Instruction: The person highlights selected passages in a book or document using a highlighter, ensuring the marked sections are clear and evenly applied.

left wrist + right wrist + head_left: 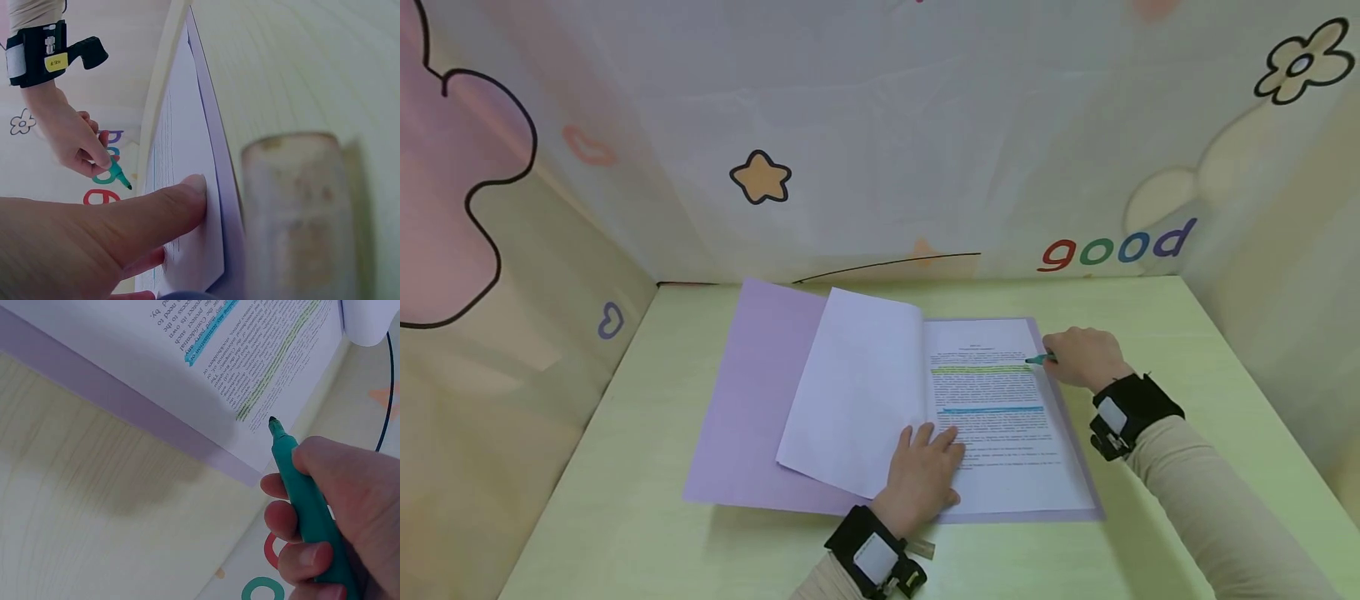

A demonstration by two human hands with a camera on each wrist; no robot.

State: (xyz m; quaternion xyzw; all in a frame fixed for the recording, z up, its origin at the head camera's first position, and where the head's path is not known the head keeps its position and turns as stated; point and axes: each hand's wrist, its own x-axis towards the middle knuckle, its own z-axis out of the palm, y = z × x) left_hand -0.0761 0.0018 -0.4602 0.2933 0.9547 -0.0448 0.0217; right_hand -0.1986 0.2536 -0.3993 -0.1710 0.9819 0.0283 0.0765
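Observation:
A purple folder (730,450) lies spread on the table, with a blank white sheet (857,383) turned to its left side. On the right is a printed page (1007,492) bearing a yellow-green highlighted line (981,369) and a blue one (992,410). My left hand (921,475) rests on the lower left of that page, fingers spread. In my right hand (1086,358) I grip a green highlighter (306,494), uncapped, its dark tip pointing at the page near the right end of the yellow-green line. Whether the tip touches the paper I cannot tell.
A blurred, clear, blunt-ended object (300,212) is beside the folder's near edge, close to my left wrist; its kind is unclear. The pale wood-grain table (595,500) meets a printed cloth backdrop (880,167) at the back and sides.

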